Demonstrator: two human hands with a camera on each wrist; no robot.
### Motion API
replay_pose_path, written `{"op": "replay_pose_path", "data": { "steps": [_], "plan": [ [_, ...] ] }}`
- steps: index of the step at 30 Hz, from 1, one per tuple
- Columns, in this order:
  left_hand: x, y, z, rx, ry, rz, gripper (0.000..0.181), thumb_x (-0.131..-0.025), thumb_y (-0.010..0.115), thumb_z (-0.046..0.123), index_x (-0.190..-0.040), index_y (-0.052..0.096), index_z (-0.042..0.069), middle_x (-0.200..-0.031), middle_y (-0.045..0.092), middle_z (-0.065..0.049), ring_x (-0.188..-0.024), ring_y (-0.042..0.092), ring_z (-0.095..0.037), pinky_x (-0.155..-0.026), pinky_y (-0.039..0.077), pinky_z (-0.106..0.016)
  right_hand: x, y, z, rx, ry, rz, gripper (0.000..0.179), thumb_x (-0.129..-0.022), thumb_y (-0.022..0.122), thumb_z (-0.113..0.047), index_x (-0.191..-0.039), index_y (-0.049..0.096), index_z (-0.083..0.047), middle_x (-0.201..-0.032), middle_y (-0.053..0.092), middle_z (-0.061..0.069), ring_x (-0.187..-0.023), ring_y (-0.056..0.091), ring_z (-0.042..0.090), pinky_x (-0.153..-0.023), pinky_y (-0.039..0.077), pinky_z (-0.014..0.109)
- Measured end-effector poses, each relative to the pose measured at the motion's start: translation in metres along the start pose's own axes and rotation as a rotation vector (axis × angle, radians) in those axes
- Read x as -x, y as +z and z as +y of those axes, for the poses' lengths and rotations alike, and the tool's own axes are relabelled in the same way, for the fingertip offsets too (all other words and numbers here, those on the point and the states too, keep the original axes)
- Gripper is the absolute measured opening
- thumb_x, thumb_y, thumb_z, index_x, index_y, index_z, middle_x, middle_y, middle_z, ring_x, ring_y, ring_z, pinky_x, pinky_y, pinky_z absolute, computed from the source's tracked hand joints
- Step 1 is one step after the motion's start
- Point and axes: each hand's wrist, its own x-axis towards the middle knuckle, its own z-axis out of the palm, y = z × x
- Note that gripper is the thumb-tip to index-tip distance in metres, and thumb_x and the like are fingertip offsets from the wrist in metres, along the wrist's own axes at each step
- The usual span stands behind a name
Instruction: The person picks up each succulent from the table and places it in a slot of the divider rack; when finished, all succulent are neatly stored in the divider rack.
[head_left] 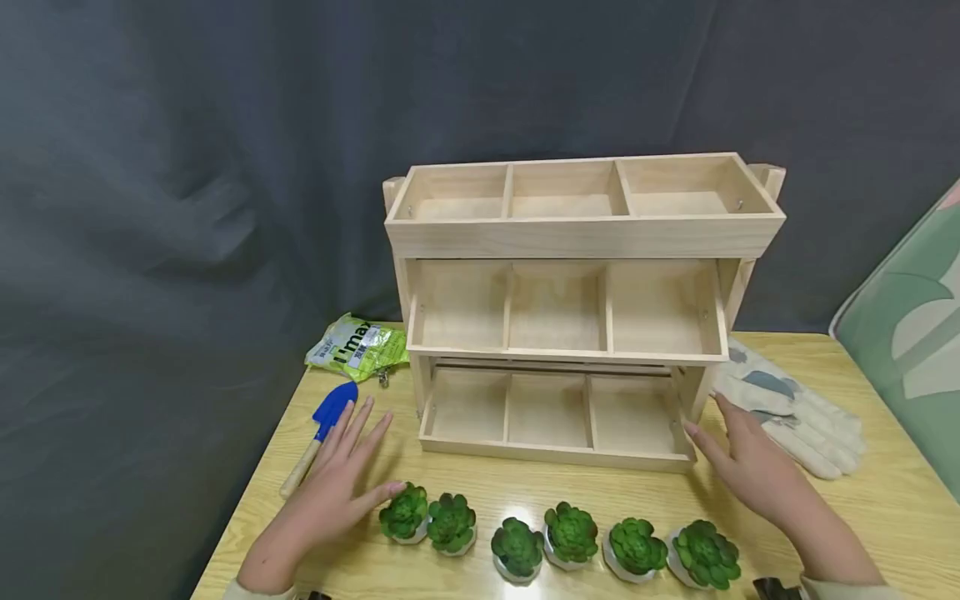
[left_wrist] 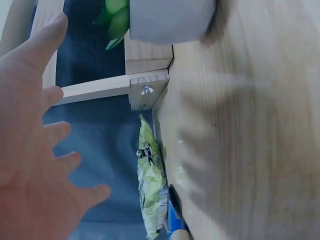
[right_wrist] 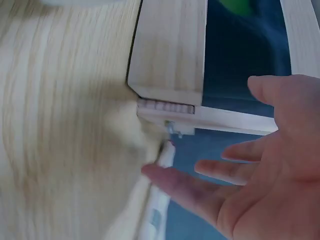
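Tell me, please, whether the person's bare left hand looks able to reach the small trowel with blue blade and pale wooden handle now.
Probably yes: the left hand holds nothing, its spread fingers appear close beside the trowel, and no other object seems to block the way.

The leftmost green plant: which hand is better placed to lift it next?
Probably the left hand: it is empty, with its thumb near this plant. The right hand is farther, beside the wooden rack.
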Motion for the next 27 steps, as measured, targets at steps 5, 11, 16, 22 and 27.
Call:
{"op": "replay_pose_path", "data": {
  "steps": [5,11,16,22,27],
  "plan": [
    [0.006,-0.002,-0.001,0.167,0.006,-0.048,0.095,-0.096,0.073,0.06,-0.171,0.017,0.043,-0.183,0.006,0.0,-0.168,0.011,-0.044,-0.117,0.036,-0.08,-0.012,0.006,0.003,-0.268,-0.011,-0.088,0.081,-0.115,0.048,-0.039,-0.168,0.009,0.009,-0.157,0.029,0.051,-0.115,0.068,0.062,-0.075,0.068,0.049],
    [0.013,0.002,-0.008,0.335,-0.021,-0.122,0.102,-0.09,0.081,0.057,-0.169,0.017,0.047,-0.182,0.014,-0.003,-0.166,0.019,-0.046,-0.118,0.039,-0.077,-0.019,0.013,0.01,-0.469,0.016,-0.145,0.074,-0.115,0.051,-0.028,-0.167,0.014,0.009,-0.158,0.032,0.045,-0.123,0.065,0.058,-0.077,0.069,0.04],
    [0.018,0.003,-0.015,0.41,-0.05,-0.186,0.112,-0.081,0.087,0.06,-0.169,0.019,0.048,-0.181,0.019,-0.003,-0.165,0.022,-0.044,-0.119,0.041,-0.071,-0.022,0.013,0.015,-0.494,0.025,-0.149,0.069,-0.115,0.051,-0.025,-0.165,0.02,0.011,-0.157,0.033,0.044,-0.122,0.067,0.054,-0.078,0.068,0.038],
    [0.026,0.002,-0.02,0.418,-0.106,-0.226,0.113,-0.078,0.089,0.061,-0.17,0.029,0.034,-0.178,0.028,-0.007,-0.162,0.03,-0.046,-0.119,0.041,-0.071,-0.024,0.011,0.017,-0.498,0.032,-0.165,0.066,-0.115,0.049,-0.022,-0.163,0.021,0.015,-0.155,0.034,0.046,-0.121,0.067,0.051,-0.079,0.068,0.038],
    [0.031,0.001,-0.022,0.464,-0.134,-0.271,0.111,-0.08,0.091,0.052,-0.17,0.03,0.028,-0.177,0.029,-0.011,-0.158,0.037,-0.048,-0.116,0.043,-0.073,-0.023,0.01,0.016,-0.5,0.043,-0.177,0.067,-0.115,0.049,-0.022,-0.163,0.02,0.015,-0.155,0.034,0.046,-0.122,0.067,0.052,-0.081,0.069,0.039]
  ]
}}
